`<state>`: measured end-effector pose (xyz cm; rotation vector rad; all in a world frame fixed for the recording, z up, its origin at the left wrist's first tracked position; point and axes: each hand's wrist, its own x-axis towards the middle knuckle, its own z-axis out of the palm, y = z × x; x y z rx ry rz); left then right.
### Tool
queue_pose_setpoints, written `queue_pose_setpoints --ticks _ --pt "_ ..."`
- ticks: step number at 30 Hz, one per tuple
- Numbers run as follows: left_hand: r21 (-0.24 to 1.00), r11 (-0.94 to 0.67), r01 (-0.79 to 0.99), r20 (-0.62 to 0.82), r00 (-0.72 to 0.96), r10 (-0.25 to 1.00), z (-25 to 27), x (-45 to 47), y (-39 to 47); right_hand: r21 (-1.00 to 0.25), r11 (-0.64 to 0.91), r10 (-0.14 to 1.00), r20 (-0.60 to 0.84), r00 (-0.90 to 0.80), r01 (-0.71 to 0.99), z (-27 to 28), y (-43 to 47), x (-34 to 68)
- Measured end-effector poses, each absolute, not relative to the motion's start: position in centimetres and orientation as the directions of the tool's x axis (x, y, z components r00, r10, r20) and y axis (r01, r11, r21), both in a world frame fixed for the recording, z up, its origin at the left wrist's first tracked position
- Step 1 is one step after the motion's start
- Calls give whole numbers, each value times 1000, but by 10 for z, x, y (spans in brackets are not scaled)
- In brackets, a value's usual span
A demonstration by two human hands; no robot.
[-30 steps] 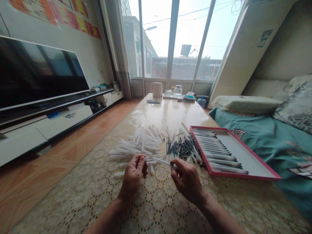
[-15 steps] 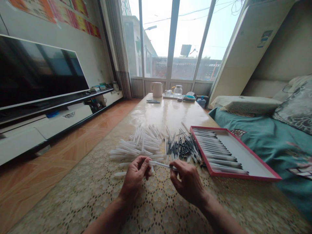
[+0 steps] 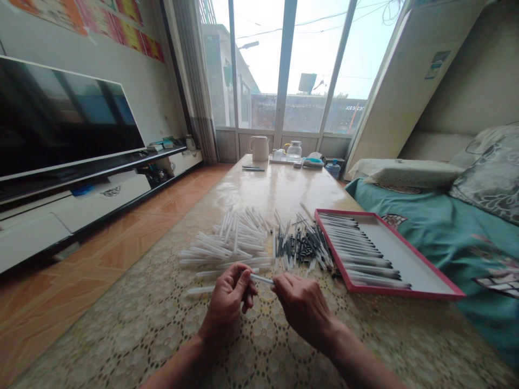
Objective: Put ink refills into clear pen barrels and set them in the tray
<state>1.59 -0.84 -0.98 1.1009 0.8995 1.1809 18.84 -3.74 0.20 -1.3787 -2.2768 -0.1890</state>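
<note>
Lower centre: left hand and right hand pinch one slim tube — off-axis push could bend it.

Daylight floods in through the tall window, and the sky beyond it burns out almost to white! Down the table it goes, laying a milky glare across the far half, while the near end sits dimmer. Over on the left, the dark television catches streaky reflections. Backlit here: left hand and right hand, shaded towards us, slightly soft. The white tubes blur together, and out wide, distortion bites: the tall pale unit leans hard, the lower corners murky and smeared.
</note>
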Motion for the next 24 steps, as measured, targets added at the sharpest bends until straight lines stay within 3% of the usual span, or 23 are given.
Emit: queue_pose_setpoints --ticks 6,11,14,19,24 --pt "969 0 -245 44 172 984 -8 14 -14 -369 417 890 354 -289 831 2 -39 187" --pt "976 -30 -214 68 173 983 -3 15 -17 -709 340 938 206 -279 618 5 -37 190" --pt "979 -43 -197 81 188 979 -1 17 -17 -821 282 942 138 -305 496 8 -35 190" --pt "985 -68 -159 95 171 981 1 17 -13 -802 308 943 186 -276 511 11 -29 194" --pt "988 -123 -91 131 88 987 1 14 -12 -702 241 945 327 3 670 19 -19 225"
